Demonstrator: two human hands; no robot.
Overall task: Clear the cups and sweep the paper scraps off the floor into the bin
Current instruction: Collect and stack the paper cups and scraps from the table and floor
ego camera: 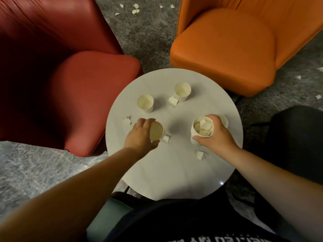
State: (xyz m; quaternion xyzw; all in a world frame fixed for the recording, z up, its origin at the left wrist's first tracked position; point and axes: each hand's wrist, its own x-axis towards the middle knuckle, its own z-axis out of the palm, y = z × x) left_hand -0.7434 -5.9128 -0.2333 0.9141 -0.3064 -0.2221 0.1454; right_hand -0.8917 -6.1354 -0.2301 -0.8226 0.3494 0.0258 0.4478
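On a round white table [174,172] stand several cream paper cups. My left hand [139,135] curls round an empty cup [156,132] at the left of the table. My right hand [216,135] grips a cup filled with paper scraps [203,128]; another cup [224,120] shows partly behind that hand. Two more cups stand farther back, one at the left [145,103] and one at the right [182,91]. Torn paper scraps lie on the tabletop [172,101], [127,121], [199,155] and on the grey floor [135,8].
A dark red armchair [61,75] stands left of the table and an orange armchair [236,49] behind it to the right. A black seat [297,140] is at the right. More scraps lie on the floor at the right [318,96].
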